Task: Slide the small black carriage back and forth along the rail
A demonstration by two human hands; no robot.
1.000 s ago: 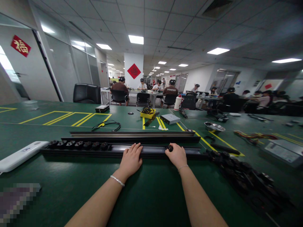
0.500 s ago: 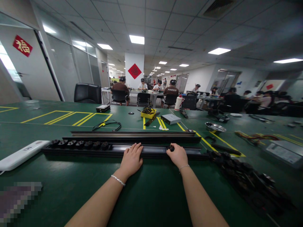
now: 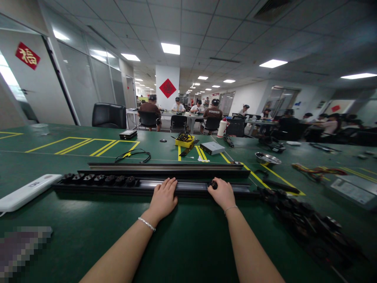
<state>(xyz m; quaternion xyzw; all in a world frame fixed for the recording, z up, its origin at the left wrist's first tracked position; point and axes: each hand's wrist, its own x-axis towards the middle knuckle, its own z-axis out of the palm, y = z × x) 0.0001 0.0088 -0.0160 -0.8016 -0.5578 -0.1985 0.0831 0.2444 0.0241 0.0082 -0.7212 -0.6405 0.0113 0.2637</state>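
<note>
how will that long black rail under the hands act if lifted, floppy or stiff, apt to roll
The long black rail would probably stay stiff, as it runs straight with no visible bend. Its left end may feel heavier, with black blocks grouped there. It seems unlikely to roll, lying flat on the green table.

The front rail [image 3: 191,189] lies across the table [image 3: 194,236]; a row of modules [image 3: 99,179] sits in its left part, a case [image 3: 31,191] lies at left, a second rail [image 3: 165,169] behind, a parts heap [image 3: 306,222] at right
</note>
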